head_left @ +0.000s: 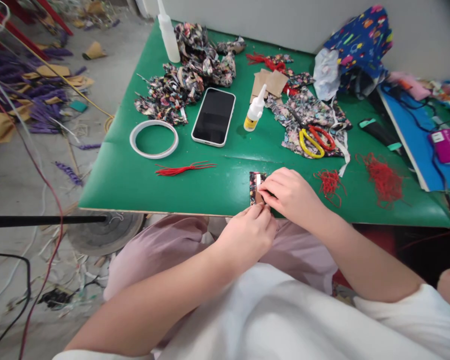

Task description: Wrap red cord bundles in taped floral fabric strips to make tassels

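Note:
At the table's front edge lies a small piece of dark floral fabric [252,186] with a brown inner part and a white strip [258,180] on it. My left hand [249,230] pinches the near end of this fabric, fingers closed. From the right, my right hand [290,192] reaches over it with fingertips pressed together at the white strip; my fingers hide the fabric's right side. A bundle of red threads [185,168] lies to the left. Beyond the hands stand a small glue bottle [254,111] and a phone [213,117] lying flat.
On the green table [165,192] are a roll of white tape [134,140], crumpled floral fabric [187,80], a tall squeeze bottle [168,37], brown card pieces [269,84], scissors [317,141], red thread clumps [384,180] and a blue board [412,135]. Cords hang at left.

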Available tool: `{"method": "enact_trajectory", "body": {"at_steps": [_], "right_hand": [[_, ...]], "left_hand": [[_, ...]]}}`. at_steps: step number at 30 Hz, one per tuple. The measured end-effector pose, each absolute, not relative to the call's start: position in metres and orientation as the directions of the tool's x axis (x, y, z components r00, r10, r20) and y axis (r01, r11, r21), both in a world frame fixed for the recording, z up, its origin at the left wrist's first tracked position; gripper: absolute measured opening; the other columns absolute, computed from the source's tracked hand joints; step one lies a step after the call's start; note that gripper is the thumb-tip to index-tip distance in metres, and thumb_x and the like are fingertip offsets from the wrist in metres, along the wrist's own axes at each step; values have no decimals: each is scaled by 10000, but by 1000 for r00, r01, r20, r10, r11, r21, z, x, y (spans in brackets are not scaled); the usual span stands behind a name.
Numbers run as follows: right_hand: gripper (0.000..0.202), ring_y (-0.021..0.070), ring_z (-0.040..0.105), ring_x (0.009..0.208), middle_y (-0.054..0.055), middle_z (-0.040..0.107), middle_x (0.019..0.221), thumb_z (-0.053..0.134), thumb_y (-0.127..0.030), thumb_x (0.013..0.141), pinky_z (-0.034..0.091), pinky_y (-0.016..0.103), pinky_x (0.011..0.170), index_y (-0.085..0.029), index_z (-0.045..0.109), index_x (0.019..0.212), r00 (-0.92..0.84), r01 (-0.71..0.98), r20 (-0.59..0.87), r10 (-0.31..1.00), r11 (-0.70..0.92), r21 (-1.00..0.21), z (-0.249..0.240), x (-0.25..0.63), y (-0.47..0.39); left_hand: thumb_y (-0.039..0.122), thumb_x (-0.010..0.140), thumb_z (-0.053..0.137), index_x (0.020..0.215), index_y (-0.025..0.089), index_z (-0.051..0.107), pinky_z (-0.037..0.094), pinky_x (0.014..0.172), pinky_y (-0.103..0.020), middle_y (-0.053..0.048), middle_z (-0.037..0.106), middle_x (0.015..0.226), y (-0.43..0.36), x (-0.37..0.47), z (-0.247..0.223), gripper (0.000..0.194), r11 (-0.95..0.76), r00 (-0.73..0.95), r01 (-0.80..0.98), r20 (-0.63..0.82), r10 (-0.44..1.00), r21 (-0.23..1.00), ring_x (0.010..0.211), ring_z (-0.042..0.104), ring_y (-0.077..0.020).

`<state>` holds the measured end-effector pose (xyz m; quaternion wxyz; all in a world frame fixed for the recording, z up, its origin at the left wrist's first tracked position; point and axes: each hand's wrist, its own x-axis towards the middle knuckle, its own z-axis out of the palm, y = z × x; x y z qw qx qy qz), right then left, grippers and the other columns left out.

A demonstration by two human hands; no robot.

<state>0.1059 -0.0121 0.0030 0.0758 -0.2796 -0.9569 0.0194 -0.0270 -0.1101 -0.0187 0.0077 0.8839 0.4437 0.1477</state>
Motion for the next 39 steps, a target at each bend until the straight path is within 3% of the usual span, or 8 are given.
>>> {"method": "enact_trajectory", "body": {"at_steps": [16, 30, 39], "right_hand": [[120, 213, 463, 770, 88, 586, 753, 505, -218, 802, 313, 342, 647, -144, 581, 746, -853, 521, 68, 517, 849, 86, 4, 97, -12], [131, 179, 490, 782, 59, 602, 769, 476, -189, 827, 393, 317, 730, -163, 569, 739, -771, 587, 158, 617, 785, -200, -4, 105, -8], [163, 183, 497, 828, 62, 611, 817, 460, -199, 849, 372, 320, 723, -150, 600, 782, -799, 561, 159, 581, 813, -152, -5, 105, -16]], "left_hand": [[113, 869, 397, 885, 86, 602, 468, 861, -315, -104, 609, 854, -109, -28, -14, 207, -625, 586, 766, 234, 776, 153, 873, 561, -185], [122, 864, 418, 943, 80, 595, 407, 966, -340, -109, 624, 930, -109, -29, -19, 199, -625, 583, 774, 272, 766, 100, 977, 559, -208], [125, 870, 401, 926, 88, 601, 428, 945, -335, -103, 613, 912, -109, -29, -17, 211, -616, 579, 778, 238, 780, 125, 956, 551, -201]]}}
